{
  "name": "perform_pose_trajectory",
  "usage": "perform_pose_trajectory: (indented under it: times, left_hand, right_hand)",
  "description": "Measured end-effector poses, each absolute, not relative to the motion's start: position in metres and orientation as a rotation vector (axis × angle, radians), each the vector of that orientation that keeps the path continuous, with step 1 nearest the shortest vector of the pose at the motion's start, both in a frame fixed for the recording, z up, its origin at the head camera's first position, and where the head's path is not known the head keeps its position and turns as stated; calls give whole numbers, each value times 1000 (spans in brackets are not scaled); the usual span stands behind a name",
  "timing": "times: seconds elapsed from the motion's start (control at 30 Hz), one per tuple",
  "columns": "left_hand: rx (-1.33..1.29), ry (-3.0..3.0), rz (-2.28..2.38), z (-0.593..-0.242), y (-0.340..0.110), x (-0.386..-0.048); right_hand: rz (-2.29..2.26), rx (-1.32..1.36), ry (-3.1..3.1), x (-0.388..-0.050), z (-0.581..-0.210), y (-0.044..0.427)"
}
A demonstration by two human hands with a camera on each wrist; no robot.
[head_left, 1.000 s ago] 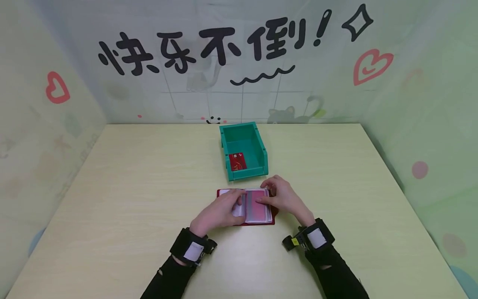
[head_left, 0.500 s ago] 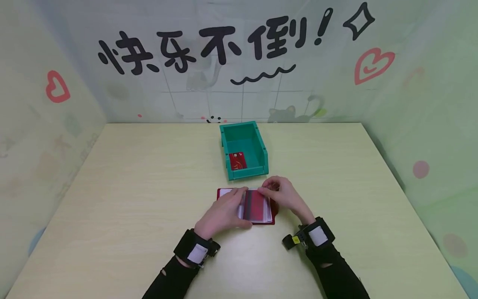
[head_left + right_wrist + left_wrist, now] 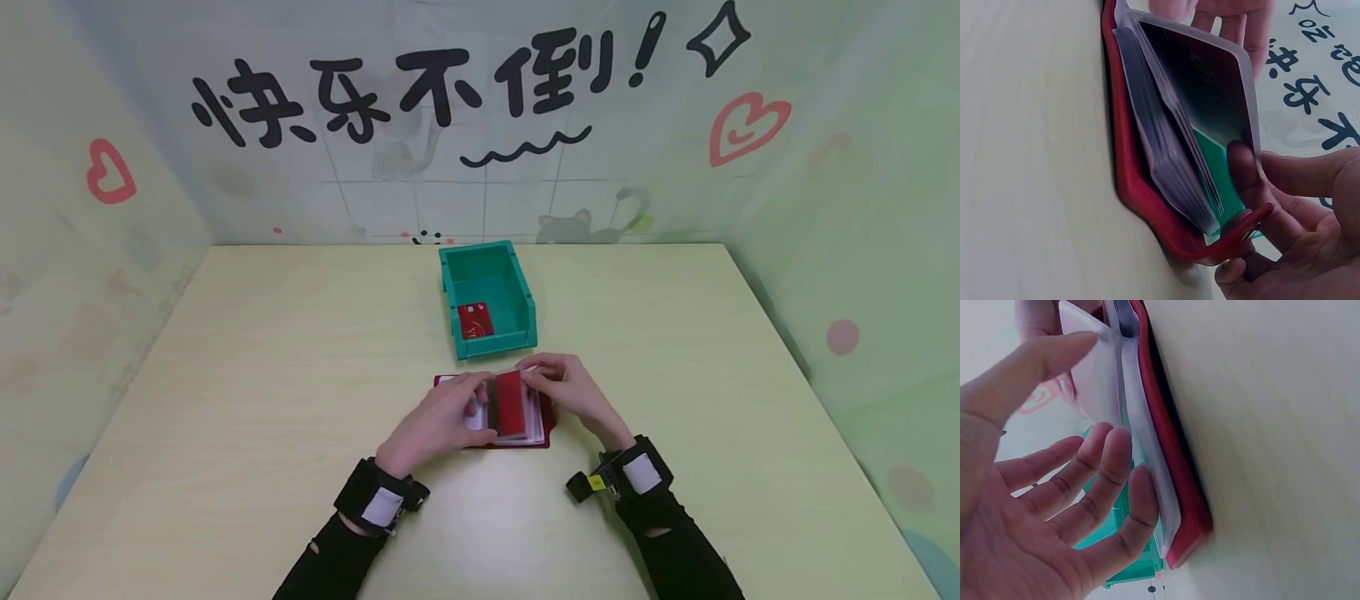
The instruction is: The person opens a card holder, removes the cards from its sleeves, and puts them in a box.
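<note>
A red-covered card holder (image 3: 1124,175) lies spread on the table, with a stack of clear plastic sleeves inside. One sleeve (image 3: 1249,81) is lifted at a tilt and contains a red card with a dark stripe (image 3: 511,405). My right hand (image 3: 572,392) pinches that sleeve's upper right edge between thumb and finger, beside the red snap flap (image 3: 1235,234). Over the holder's left side is my left hand (image 3: 438,425), its fingers spread and loosely bent. In the left wrist view its thumb is near the raised sleeve, and the fingers are at the left page.
Behind the holder stands a teal bin (image 3: 528,321) with a red card (image 3: 476,320) lying inside at its near left. The pale wooden table (image 3: 300,350) is bounded by printed fabric walls at the back and sides.
The sleeve with the red card has risen from lying flat to a tilt, lifted by my right hand. That hand's grip shifted up to the sleeve's edge. My left hand moved slightly right, then back left.
</note>
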State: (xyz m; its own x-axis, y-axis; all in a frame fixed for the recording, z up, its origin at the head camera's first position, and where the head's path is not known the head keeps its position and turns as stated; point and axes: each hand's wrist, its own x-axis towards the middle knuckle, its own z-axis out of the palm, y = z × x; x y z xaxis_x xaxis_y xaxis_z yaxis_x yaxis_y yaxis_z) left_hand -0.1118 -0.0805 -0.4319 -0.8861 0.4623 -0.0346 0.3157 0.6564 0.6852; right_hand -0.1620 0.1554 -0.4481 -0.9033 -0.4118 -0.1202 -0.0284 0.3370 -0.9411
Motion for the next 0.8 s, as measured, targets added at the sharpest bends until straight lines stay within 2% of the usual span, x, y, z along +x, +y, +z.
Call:
perform_pose_trajectory:
  times: [0.4,0.8]
  left_hand:
    - [400,2645,1125,-427,-63,-120]
    - [418,2539,1247,-426,-69,-127]
  right_hand:
    - [-1621,-435,2214,-158,-445,140]
    - [-1646,-461,2224,-158,-446,139]
